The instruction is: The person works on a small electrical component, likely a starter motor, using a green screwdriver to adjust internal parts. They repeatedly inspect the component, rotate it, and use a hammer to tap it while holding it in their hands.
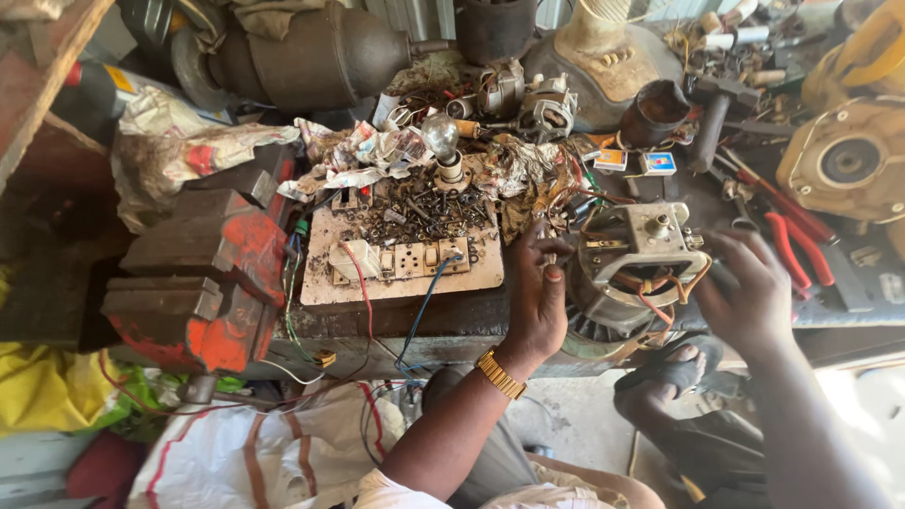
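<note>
Both hands clamped on motor (633,273) at surface (452,325) front edge, left hand (537,292) and right hand (749,297) flanking it; risk of snagged copper wires (660,297) tearing.

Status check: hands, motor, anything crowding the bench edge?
Left hand and right hand grip the electric motor from either side. Motor sits at bench edge, wires loose. Switchboard at left, red pliers at right, close by.
</note>
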